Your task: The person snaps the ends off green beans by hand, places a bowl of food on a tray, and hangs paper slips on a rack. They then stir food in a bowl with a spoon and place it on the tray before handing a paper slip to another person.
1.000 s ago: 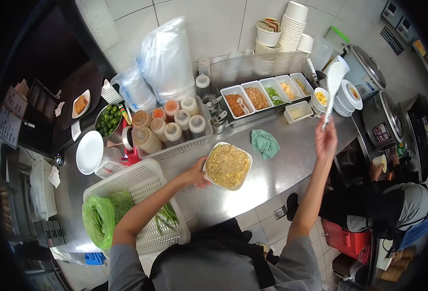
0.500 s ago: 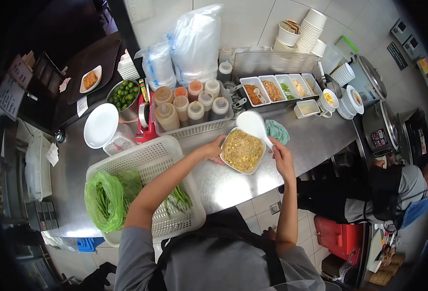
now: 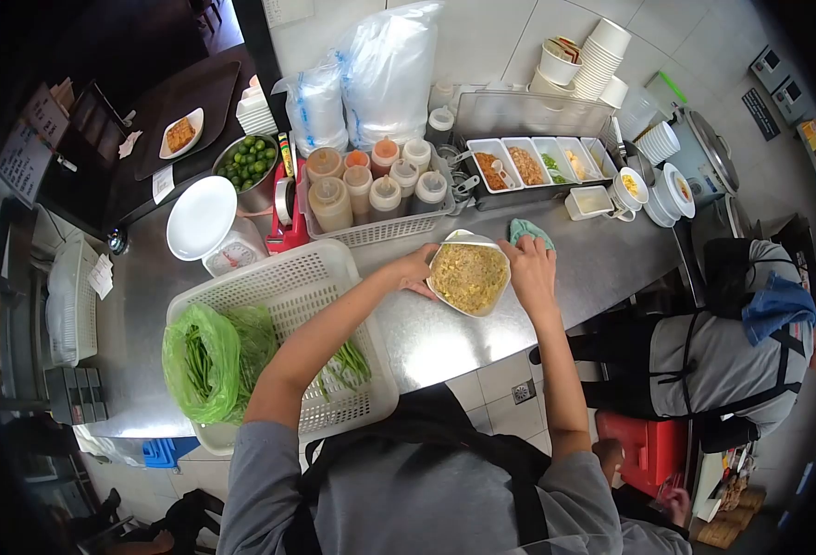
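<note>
While a white perforated plastic basket (image 3: 302, 287) with a knotty green plastic bag (image 3: 184, 375) of vegetables fills the lower left of the frame, the left-hand grip (image 3: 415, 272) near the centre grasps the side of a white squarish bowl (image 3: 478, 314) of yellowish grainy food, held over the stainless-steel desk (image 3: 417, 347). Beside it, the right-hand grip (image 3: 533, 268) is clenched on a white plastic paddle spoon (image 3: 468, 240), seen nearly edge-on along the bowl's far rim. Just beyond lies a green cloth (image 3: 534, 233), partly hidden. Farther up stand capped squeeze bottles (image 3: 385, 196), rectangular white topping tubs (image 3: 545, 146) and, top centre, clear plastic bags (image 3: 391, 79).
</note>
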A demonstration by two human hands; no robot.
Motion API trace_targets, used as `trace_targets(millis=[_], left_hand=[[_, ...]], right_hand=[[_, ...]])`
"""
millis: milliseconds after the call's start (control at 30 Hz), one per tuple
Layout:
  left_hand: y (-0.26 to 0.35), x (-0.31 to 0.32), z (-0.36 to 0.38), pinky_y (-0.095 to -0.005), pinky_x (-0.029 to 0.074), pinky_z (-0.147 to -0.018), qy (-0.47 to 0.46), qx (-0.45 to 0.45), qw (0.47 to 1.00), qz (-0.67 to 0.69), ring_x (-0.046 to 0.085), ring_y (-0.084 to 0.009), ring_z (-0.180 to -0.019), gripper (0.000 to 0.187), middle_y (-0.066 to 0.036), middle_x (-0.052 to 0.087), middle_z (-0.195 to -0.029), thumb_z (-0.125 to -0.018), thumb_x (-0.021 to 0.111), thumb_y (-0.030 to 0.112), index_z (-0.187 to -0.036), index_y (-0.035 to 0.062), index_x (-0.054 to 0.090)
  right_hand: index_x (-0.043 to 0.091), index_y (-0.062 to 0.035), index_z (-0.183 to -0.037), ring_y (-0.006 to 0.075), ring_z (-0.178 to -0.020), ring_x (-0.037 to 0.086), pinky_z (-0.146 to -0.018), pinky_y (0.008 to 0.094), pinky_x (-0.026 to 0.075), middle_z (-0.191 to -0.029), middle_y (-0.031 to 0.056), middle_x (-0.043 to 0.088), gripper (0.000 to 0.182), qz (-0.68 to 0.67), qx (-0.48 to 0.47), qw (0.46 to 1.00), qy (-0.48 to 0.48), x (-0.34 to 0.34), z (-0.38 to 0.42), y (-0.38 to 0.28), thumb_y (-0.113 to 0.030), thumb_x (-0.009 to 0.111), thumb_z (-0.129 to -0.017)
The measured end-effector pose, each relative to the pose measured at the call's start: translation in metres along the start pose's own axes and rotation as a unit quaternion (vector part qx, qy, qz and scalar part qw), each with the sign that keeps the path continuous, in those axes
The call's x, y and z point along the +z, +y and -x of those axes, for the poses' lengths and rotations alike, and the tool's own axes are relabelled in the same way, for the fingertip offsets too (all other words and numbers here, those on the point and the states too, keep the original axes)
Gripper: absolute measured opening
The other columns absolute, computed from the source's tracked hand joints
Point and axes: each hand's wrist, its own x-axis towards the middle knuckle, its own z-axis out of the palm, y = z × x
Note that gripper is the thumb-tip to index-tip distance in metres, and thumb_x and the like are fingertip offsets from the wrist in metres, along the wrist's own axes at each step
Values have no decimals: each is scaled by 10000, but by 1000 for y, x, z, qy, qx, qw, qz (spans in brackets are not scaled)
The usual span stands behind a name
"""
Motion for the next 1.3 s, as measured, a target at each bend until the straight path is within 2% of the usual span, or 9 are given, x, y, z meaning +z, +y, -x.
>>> trace_targets(millis=[233,433,533,733,900,1000,1100,1200,1300], left_hand=[[-3,1,-3,-423,554,-821,9,0,1000,15,587,-343,-1014,742,-295,313,-1329,-799,394,-168,-1408,160,124],[1,8,4,-410,554,-820,20,-3,1000,0,593,-324,-1015,737,-243,337,-1349,-813,374,-153,-1421,171,112],[5,12,9,-398,559,-812,14,-2,1000,-10,600,-306,-1009,730,-217,361,-1348,-824,379,-136,-1426,174,106],[2,13,4,-377,568,-789,10,14,999,-32,609,-295,-994,732,-190,435,-1297,-837,448,-98,-1427,169,105],[-9,14,-2,-382,572,-780,20,32,999,-6,611,-292,-989,740,-184,447,-1282,-833,466,-102,-1425,153,102],[-17,22,-6,-364,585,-725,57,23,998,-6,622,-250,-967,645,-127,468,-1277,-883,484,27,-1412,171,144],[-19,30,-4,-378,580,-746,63,43,997,2,615,-251,-978,581,-123,453,-1287,-910,459,71,-1397,156,155],[-21,39,-5,-403,561,-812,82,42,995,31,581,-287,-1045,749,-188,391,-1322,-853,452,-85,-1416,142,14],[-29,51,-4,-368,581,-742,120,70,990,35,608,-250,-986,577,-134,418,-1300,-932,447,139,-1387,156,91]], right_hand=[[679,-186,-1018,209,-842,463,-709,351,341,-841,32,500,324,-8,-80,997,-13,-14,7,-15,-80,531,-750],[694,-189,-977,223,-845,470,-723,348,351,-842,34,525,303,-47,-67,996,-46,-31,11,0,-64,533,-752],[682,-211,-1006,199,-847,481,-721,339,358,-848,9,540,295,-63,-31,996,-45,-40,-2,8,-66,603,-762],[677,-210,-1014,225,-850,500,-717,355,381,-901,26,579,287,-17,31,999,-35,0,-10,13,-67,596,-778],[661,-196,-1047,276,-830,522,-707,392,416,-899,55,581,293,-115,136,982,-64,17,33,20,-75,584,-791],[653,-186,-1062,297,-821,526,-703,396,427,-881,76,582,301,-162,163,971,-61,9,42,25,-67,578,-795],[644,-186,-1083,298,-834,529,-723,399,431,-885,91,582,321,-146,200,968,-49,7,48,20,-55,568,-800],[645,-187,-1085,299,-829,534,-710,394,440,-887,98,580,323,-157,216,963,-30,21,64,10,-52,565,-802],[646,-157,-1075,313,-801,537,-690,401,448,-861,118,571,300,-194,235,952,-15,17,71,8,-56,563,-804]])
